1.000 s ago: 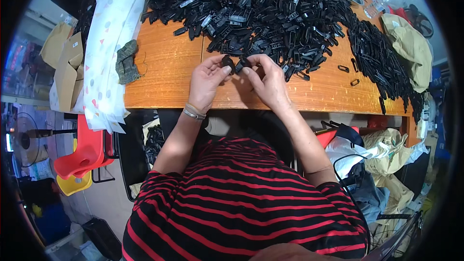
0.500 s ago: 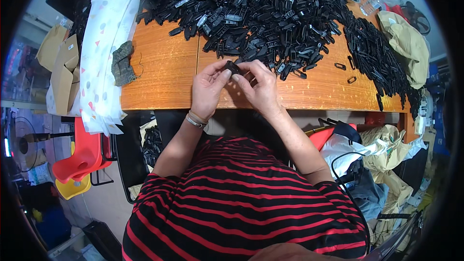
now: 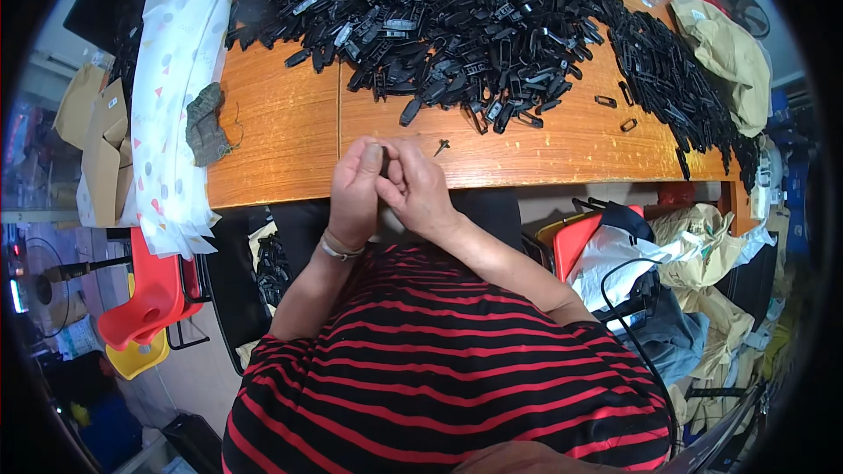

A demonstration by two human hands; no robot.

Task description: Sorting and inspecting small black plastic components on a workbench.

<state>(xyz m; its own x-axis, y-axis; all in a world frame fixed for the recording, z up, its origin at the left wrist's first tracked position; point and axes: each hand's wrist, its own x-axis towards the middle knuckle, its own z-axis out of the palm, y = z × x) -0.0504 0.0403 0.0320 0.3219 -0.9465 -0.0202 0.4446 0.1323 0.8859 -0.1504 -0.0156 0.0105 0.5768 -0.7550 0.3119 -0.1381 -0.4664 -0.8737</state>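
Close together at the table's front edge, my left hand (image 3: 355, 191) and my right hand (image 3: 416, 186) are both closed, fingers curled inward. Between them shows a sliver of a small black plastic piece (image 3: 385, 163); most of it is covered by my fingers and thumbs. Just beyond my right hand, a small thin black part (image 3: 443, 147) lies loose on the wooden table (image 3: 281, 114). Farther back spreads a big heap of black plastic pieces (image 3: 439, 26), elongated and clip-like.
A second pile of narrow black frames (image 3: 672, 79) runs down the right side, with a loose oval frame (image 3: 629, 125) beside it. On the left lie patterned white sheeting (image 3: 176, 96) and a dark cloth (image 3: 205, 123). A red chair (image 3: 149, 298) stands at the lower left.
Both hands have come left and nearer my body, drawing closer together and covering more of the black piece. A small thin black part now shows on the table beyond my right hand.
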